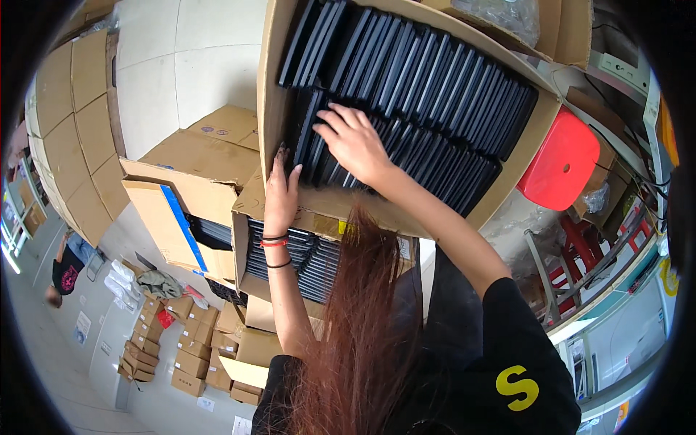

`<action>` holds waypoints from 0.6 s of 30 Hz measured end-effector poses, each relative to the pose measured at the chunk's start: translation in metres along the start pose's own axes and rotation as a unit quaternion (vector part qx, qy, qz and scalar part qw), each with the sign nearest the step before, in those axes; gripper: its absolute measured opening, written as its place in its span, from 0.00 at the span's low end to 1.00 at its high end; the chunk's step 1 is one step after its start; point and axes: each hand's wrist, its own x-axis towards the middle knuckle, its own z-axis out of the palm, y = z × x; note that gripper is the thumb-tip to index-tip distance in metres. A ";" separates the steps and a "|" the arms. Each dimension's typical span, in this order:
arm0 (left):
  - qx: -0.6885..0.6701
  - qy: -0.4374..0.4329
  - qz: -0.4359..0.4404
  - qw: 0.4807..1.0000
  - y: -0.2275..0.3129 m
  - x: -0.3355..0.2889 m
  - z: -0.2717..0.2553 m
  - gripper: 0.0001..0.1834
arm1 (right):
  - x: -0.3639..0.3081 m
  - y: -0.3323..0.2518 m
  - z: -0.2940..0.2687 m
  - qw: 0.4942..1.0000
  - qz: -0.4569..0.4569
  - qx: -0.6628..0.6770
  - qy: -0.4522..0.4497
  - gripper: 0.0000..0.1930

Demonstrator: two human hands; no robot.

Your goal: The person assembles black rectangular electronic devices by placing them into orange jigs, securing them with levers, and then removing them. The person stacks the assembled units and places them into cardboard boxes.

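A large open cardboard box (270, 80) holds two rows of thin black flat panels (435, 69) standing on edge, packed side by side. My left hand (281, 192) reaches over the box's near left corner. Its fingers stretch along the inner left wall beside the leftmost panels of the near row, with the thumb apart. Further right, my right hand (355, 145) lies over the tops of the near-row panels, its fingers spread and slightly bent, the fingertips by the panels' upper edges. The panels under that palm are hidden.
Below stands another open box (241, 254) of similar panels, partly covered by hair. A box with blue tape (181, 225) is at its left. A red stool (562, 159) stands right of the large box. Stacked cartons (80, 123) line the far left, where another person (69, 268) is visible.
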 end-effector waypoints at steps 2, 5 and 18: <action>0.006 0.010 0.003 1.000 0.003 0.001 -0.002 0.25 | 0.001 -0.004 0.004 0.999 -0.017 -0.034 0.010 0.15; 0.016 0.036 0.002 0.999 0.004 -0.003 -0.004 0.22 | 0.008 -0.004 -0.001 0.997 -0.026 0.017 -0.071 0.14; 0.126 0.083 0.037 0.988 0.011 -0.003 0.008 0.22 | 0.034 0.008 0.019 0.947 -0.237 -0.165 -0.141 0.06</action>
